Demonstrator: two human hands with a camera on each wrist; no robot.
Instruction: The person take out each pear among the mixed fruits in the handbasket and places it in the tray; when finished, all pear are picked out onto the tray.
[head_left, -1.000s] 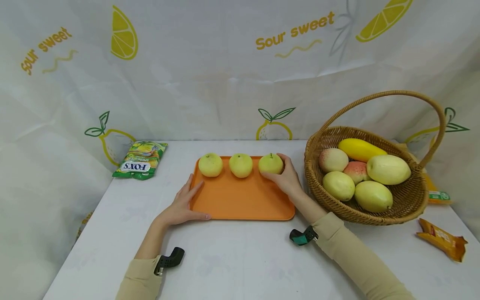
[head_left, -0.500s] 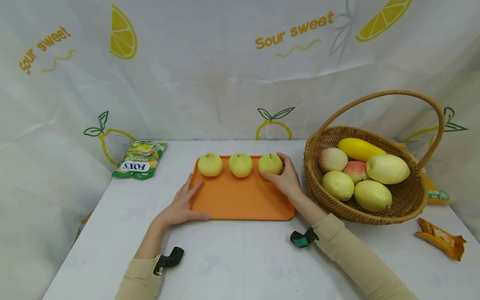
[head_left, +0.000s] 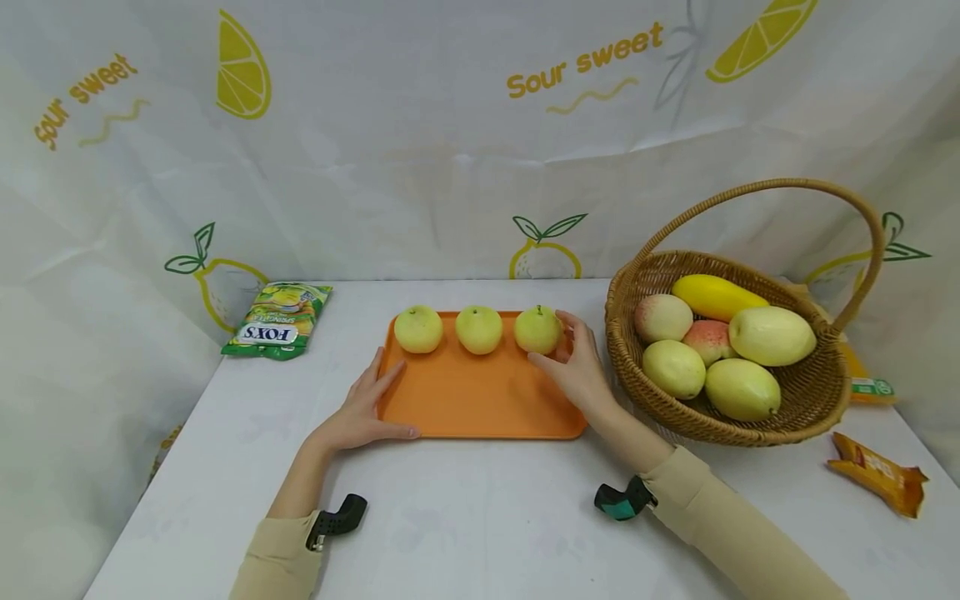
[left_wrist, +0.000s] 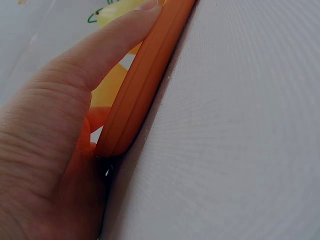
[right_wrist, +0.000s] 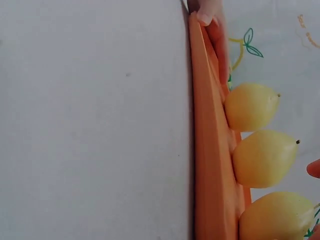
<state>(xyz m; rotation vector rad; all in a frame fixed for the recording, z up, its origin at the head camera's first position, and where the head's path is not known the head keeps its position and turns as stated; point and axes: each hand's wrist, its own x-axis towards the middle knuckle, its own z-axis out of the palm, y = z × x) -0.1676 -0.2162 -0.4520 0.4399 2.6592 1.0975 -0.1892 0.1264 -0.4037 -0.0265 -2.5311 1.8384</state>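
Note:
Three round yellow-green pears, a left pear (head_left: 418, 330), a middle pear (head_left: 478, 331) and a right pear (head_left: 537, 331), stand in a row along the far side of an orange tray (head_left: 480, 400). My left hand (head_left: 362, 414) rests at the tray's near left corner, thumb along the front rim and the other fingers spread over the left edge. In the left wrist view the thumb (left_wrist: 115, 42) lies on the rim. My right hand (head_left: 583, 373) is just right of the right pear, with thumb and fingers parted around its side. The right wrist view shows a fingertip (right_wrist: 314, 169) apart from the pears.
A wicker basket (head_left: 626, 367) with a tall handle stands right of the tray, holding several fruits. A green snack bag (head_left: 279, 321) lies at the back left. An orange wrapped snack (head_left: 879, 475) lies at the right; another orange packet (head_left: 870, 387) shows behind the basket.
My right hand has loosened its grip on the right pear and drawn back slightly to the right. The pears, tray and left hand have kept their places.

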